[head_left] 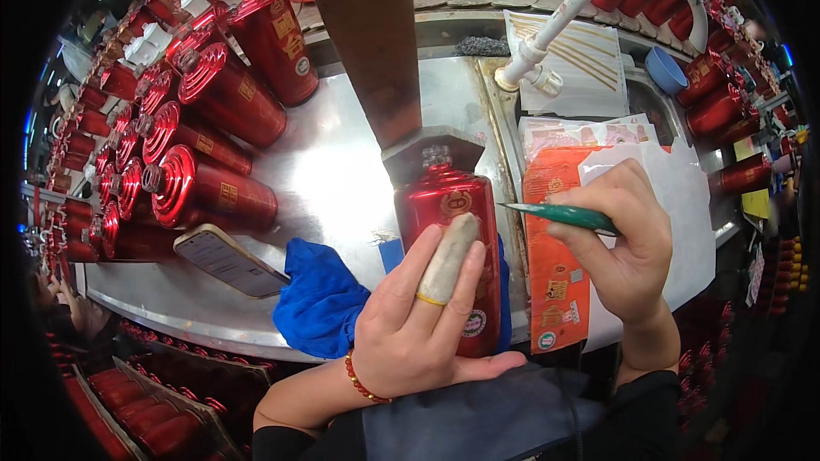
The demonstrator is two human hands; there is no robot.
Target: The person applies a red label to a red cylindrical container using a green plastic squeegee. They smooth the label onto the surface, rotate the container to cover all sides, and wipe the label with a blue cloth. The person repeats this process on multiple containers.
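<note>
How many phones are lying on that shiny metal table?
1. The phone lies flat on the metal table, left of the blue cloth and just below the row of red bottles. Others could be hidden behind bottles.

Steel worktop (342,162) with red bottles (213,192) lying in rows, a phone (229,260), blue cloth (320,299), orange sheets (555,290).

Open lane: you have bare tabletop (342,162) between the lying red bottles (209,192) and the brown post (371,43).
Left block: phone (229,261) and blue cloth (320,299) crowd the near edge.
Right block: white pipe (589,0) arches over the label sheets (555,282).
Centre: the held red bottle (448,205) fills the gap.
</note>
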